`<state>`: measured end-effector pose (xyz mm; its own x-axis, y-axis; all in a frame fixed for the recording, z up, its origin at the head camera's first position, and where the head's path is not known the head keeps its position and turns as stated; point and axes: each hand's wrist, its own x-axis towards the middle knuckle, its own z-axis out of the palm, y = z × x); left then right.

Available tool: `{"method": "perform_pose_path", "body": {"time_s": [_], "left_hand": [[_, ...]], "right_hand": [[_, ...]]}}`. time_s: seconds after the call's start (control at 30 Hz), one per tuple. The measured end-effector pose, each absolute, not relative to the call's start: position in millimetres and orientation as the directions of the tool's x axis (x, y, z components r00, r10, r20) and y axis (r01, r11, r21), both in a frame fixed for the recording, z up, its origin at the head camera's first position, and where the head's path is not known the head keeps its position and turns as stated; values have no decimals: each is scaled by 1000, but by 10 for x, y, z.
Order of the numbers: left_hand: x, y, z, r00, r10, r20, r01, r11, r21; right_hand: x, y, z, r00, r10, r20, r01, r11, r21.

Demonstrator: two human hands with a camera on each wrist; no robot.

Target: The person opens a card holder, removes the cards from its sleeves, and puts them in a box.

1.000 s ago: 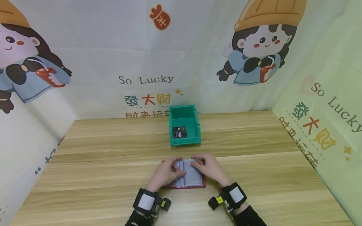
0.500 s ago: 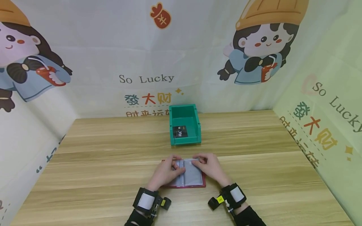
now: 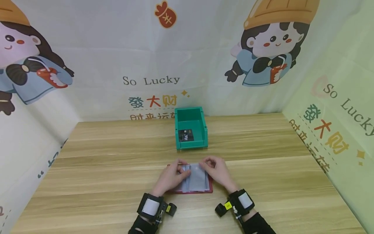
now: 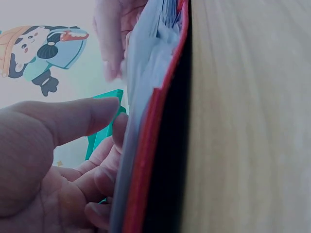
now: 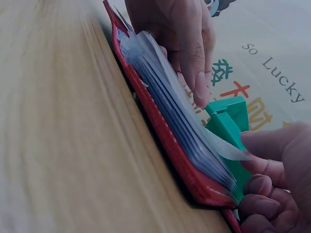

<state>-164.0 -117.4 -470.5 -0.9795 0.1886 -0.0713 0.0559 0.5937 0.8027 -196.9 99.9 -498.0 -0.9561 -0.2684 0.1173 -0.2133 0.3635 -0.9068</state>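
Note:
A red card holder (image 3: 210,188) lies open on the table, its clear plastic sleeves (image 3: 197,180) facing up. My right hand (image 3: 218,171) pinches the upper right corner of one sleeve between thumb and finger; in the right wrist view that sleeve's corner (image 5: 227,148) bends up from the stack below. Over the holder's left half, my left hand (image 3: 168,177) rests its bent fingers on the pages. Its thumb (image 4: 85,119) stretches out straight, apart from the fingers, with nothing held between.
Behind the holder stands a green bin (image 3: 193,145) with a black "Vip" card (image 3: 185,135) inside. The wooden table (image 3: 117,152) meets a printed cloth backdrop (image 3: 102,65) at the back and sides. Each wrist wears a strapped camera.
My right hand has drawn the corner of a sleeve up and slightly to the left, so the page now stands off the stack. The left hand stays almost where it was.

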Motion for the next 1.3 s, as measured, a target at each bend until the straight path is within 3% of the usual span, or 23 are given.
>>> {"method": "perform_pose_path", "body": {"time_s": [0.3,0.57,0.8,1.13,1.3], "left_hand": [[-1677,-1169,-4676,-980,195,-47,78,587,806],[-1674,-1181,-4656,-975,210,-73,62,571,818],[-1681,-1192,-4650,-972,221,-78,61,557,828],[-1674,-1236,-4610,-972,208,-110,22,548,836],[-1661,-1271,-4607,-973,214,-89,43,548,836]], "right_hand": [[-1949,1065,-4993,-911,-330,248,-345,281,-896],[-1869,1058,-5054,-814,-390,431,-539,228,-811],[-1839,1067,-5047,-785,-492,377,-545,258,-798],[-1832,1037,-5077,-692,-595,409,-667,311,-677],[-1792,1024,-5073,-703,-600,381,-664,361,-655]]}}
